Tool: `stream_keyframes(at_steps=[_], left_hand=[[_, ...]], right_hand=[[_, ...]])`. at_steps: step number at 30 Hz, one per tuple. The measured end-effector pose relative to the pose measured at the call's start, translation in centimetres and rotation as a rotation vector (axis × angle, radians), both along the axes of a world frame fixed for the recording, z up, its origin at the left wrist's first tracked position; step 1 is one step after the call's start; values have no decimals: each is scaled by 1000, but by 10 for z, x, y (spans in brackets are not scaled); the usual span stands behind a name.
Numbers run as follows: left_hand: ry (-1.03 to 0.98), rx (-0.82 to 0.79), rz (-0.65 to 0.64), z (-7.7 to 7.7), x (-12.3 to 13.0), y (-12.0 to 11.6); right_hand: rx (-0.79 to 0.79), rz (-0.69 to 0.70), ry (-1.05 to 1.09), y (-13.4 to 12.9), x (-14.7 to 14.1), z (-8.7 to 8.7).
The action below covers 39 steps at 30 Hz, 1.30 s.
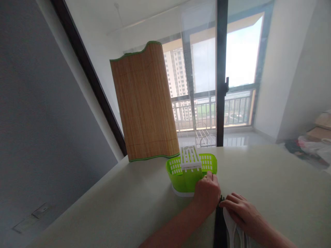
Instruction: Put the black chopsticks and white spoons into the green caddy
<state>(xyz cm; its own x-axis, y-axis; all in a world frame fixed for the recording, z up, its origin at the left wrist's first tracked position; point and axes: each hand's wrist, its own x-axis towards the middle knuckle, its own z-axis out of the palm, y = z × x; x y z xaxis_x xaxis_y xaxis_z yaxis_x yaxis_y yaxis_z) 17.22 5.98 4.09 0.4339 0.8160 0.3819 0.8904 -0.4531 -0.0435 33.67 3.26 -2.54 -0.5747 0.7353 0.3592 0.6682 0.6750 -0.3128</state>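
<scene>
A lime-green slotted plastic holder (190, 172) with a white insert stands on the pale table (129, 203). My left hand (207, 193) rests against the holder's near side, fingers curled, touching the top of a bundle of black chopsticks (220, 224) that lies on the table. My right hand (241, 212) lies flat over several white spoons (234, 229) just right of the chopsticks, fingertips touching the bundle. What the left hand's fingers grip is hidden.
A bamboo mat (146, 103) with green trim stands upright behind the holder. A dark door frame (221, 75) and balcony railing lie beyond the table. A grey wall is at left; bags and boxes (314, 144) sit at far right.
</scene>
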Motion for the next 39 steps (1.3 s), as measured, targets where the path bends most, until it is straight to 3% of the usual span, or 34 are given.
stream_keyframes(at_steps=[6,10,13,15,19,24,30,39], left_hand=[[-3,12,-110,-7,50,1],[-54,-79,-166,1,59,0],[-187,-128,-270,8,44,-7],[-276,-129,-310,10,25,-15],[-300,-235,-182,6,-19,-31],[-198,-457,-34,-15,-55,-45],[-180,-486,-40,-33,-56,-54],[-155,-518,13,-25,-54,-54]], right_hand=[[145,-51,82,2,3,-16],[277,-91,164,2,5,-23],[311,-59,185,1,3,-17],[250,-30,155,0,0,-10],[63,-31,63,-3,-2,4],[6,-23,31,-7,-2,9],[-9,-35,-3,-7,1,13],[22,-14,-5,-7,2,13]])
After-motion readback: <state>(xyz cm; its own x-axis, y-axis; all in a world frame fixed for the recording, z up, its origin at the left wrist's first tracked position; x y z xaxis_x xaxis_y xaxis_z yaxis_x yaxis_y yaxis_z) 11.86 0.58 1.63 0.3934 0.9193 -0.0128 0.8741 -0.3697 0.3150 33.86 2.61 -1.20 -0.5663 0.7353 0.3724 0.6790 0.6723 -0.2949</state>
